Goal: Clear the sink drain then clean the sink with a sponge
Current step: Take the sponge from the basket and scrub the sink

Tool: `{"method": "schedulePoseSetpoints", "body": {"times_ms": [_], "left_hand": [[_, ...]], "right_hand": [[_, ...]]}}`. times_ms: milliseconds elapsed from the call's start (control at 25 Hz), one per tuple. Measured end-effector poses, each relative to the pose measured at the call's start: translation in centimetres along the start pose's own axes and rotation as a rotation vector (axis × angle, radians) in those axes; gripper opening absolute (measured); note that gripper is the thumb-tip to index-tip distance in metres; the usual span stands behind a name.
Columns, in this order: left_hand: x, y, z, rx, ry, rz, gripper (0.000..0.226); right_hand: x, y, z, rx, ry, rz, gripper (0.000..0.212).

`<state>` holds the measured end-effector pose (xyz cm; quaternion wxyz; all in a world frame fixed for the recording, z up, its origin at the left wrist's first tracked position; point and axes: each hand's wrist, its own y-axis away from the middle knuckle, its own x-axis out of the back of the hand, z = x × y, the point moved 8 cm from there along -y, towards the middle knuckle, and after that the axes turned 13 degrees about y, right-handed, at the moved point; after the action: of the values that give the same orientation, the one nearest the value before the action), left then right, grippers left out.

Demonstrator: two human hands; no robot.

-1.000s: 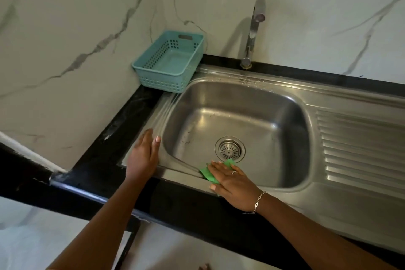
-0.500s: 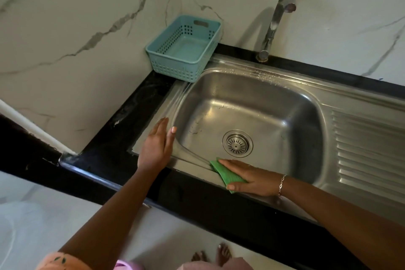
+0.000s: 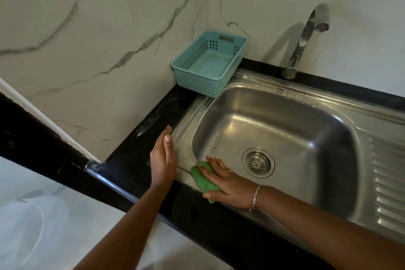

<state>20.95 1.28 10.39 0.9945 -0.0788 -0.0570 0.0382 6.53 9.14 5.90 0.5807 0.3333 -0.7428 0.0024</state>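
Since half a second ago, the right hand (image 3: pixel 225 186) has slid the green ribbed sponge (image 3: pixel 202 178) to the left along the near edge of the sink, closer to the left hand (image 3: pixel 163 160). That left hand has lifted its thumb side a bit and now stands more on its edge.

Nearest to us, the right hand lies flat on top of the sponge with its fingers spread out and long. It presses the sponge down on the near left corner of the shiny steel sink (image 3: pixel 285 129), right where the rim bends into the bowl. Part of the sponge sticks out past the fingertips and past the thumb. A thin silver bracelet (image 3: pixel 255 197) sits on that wrist, and a ring is on one finger.

Just beside the sponge, the left hand is open with its fingers straight and close together. It holds nothing. Its edge rests near the left rim of the sink, by the black counter (image 3: pixel 135 160).

A little farther in, the round metal drain strainer (image 3: pixel 258 162) sits in the bowl floor, near the right hand but not touching it.

Farthest back, a light blue plastic basket with holes (image 3: pixel 209 66) stands in the corner, and a silver tap (image 3: pixel 306 37) rises by the white marble wall (image 3: pixel 109 28).
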Motion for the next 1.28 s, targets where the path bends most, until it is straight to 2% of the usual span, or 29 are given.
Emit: {"method": "schedulePoseSetpoints", "body": {"times_ms": [240,360,480,680,880,1040,1160,1280], "left_hand": [[3.0,-1.7,-1.5,0.067,0.254,0.181,0.053],[3.9,-3.9,-1.9,0.085,0.245,0.134,0.055],[4.1,-5.3,-2.5,0.108,0.242,0.088,0.067],[3.7,-6.4,-3.7,0.160,0.219,0.002,0.064],[3.0,-7.5,-3.5,0.173,0.226,-0.086,0.065],[1.9,-8.7,-2.7,0.152,0.199,-0.149,0.062],[0.8,-9.3,-1.8,0.080,0.148,-0.211,0.049],[-0.5,-10.1,-0.7,-0.058,-0.039,-0.262,0.041]], "right_hand": [[1.0,-3.6,-1.5,0.102,0.130,0.059,0.069],[1.7,-5.3,-2.5,0.171,0.217,0.111,0.070],[2.7,-7.0,-3.8,0.271,0.306,0.196,0.069],[4.3,-10.2,-5.2,0.370,0.381,0.262,0.060],[4.8,-11.1,-3.9,0.343,0.341,0.395,0.056],[6.6,-12.6,0.0,0.164,0.379,0.454,0.060],[7.4,-13.5,1.6,0.122,0.367,0.486,0.060],[8.5,-13.7,3.1,0.066,0.331,0.525,0.059]]}}
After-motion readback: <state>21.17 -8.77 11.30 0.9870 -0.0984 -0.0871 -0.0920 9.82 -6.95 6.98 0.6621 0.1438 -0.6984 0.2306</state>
